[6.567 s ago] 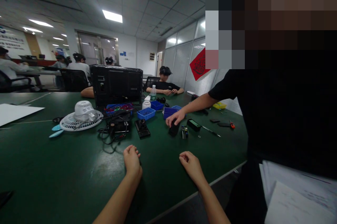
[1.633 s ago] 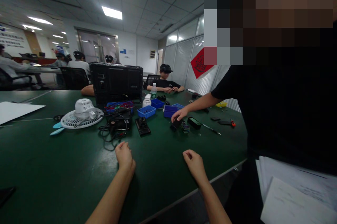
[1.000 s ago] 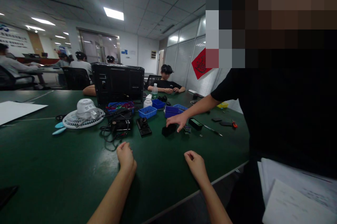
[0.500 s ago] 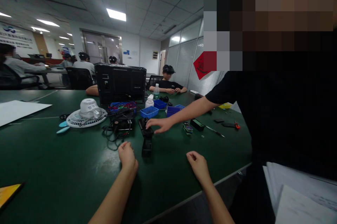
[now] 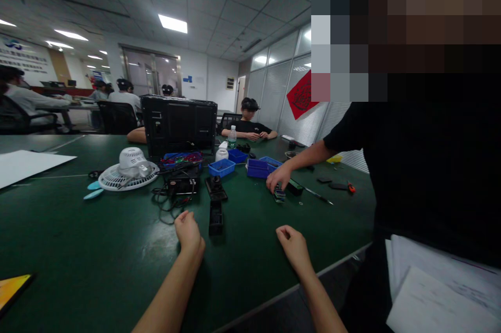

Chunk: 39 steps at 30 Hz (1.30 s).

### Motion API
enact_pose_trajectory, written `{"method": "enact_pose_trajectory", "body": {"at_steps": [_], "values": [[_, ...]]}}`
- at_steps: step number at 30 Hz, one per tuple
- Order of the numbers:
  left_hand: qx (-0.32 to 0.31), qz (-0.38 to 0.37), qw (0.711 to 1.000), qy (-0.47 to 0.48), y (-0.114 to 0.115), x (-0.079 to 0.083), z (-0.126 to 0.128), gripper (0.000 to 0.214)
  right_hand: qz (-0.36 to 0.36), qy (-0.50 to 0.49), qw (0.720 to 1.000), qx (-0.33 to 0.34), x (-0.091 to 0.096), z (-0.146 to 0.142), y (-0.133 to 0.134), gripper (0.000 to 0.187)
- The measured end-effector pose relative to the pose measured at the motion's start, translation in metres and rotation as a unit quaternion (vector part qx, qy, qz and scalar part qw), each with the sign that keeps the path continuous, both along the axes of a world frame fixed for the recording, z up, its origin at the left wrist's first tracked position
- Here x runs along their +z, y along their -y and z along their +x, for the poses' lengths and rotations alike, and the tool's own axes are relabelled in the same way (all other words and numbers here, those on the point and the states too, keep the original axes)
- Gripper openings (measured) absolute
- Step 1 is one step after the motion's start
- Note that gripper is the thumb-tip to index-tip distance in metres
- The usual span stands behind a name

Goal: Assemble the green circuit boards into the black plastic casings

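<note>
My left hand (image 5: 188, 231) rests on the green table (image 5: 86, 249) in a loose fist with nothing in it. A small black box (image 5: 215, 217) lies just to its right, close to the knuckles. My right hand (image 5: 293, 246) also rests on the table with fingers curled and holds nothing. A person in black standing at my right reaches out a hand (image 5: 277, 179) to a small circuit part (image 5: 279, 195) and a black block (image 5: 294, 187) further back.
Behind lie a black device with tangled cables (image 5: 178, 185), a dismantled white fan (image 5: 128, 172), blue bins (image 5: 221, 167), a large black case (image 5: 179, 124) and a screwdriver (image 5: 319, 196). Papers (image 5: 438, 291) sit at the right. Other people sit at the far tables.
The standing person slid the black box toward me, left it beside my left hand, then pulled that hand back to the small parts. My hands have stayed put.
</note>
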<state>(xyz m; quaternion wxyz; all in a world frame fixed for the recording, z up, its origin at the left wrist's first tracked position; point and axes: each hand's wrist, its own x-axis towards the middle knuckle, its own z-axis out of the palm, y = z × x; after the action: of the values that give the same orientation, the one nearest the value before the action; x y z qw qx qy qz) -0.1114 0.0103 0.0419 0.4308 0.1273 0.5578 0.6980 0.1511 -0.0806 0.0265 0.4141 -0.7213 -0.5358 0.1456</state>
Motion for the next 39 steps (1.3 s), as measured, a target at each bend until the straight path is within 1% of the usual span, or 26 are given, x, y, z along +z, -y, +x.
{"method": "enact_pose_trajectory", "body": {"at_steps": [9,16,20,30,35,39], "values": [[-0.002,0.000,1.000,-0.003,-0.002,-0.004,0.000,0.019,0.001,-0.003,1.000,0.002,0.001,0.000,0.000,0.026],[-0.002,-0.004,1.000,0.001,0.000,0.000,0.000,0.018,-0.006,0.005,1.000,0.006,0.001,0.000,0.000,0.026],[-0.005,-0.004,1.000,0.004,0.001,0.002,0.001,0.018,0.000,0.013,1.000,-0.003,0.001,0.001,0.000,0.026],[-0.013,-0.010,1.000,0.005,-0.001,-0.001,0.001,0.018,-0.021,0.000,1.000,0.003,0.004,-0.001,0.002,0.026],[-0.024,-0.005,1.000,0.018,-0.002,-0.005,0.002,0.015,-0.045,-0.037,0.998,0.038,0.007,-0.005,-0.004,0.026],[-0.044,-0.001,0.999,0.033,-0.004,-0.009,0.004,0.014,-0.046,-0.051,0.996,0.064,0.012,-0.016,-0.013,0.024]]}}
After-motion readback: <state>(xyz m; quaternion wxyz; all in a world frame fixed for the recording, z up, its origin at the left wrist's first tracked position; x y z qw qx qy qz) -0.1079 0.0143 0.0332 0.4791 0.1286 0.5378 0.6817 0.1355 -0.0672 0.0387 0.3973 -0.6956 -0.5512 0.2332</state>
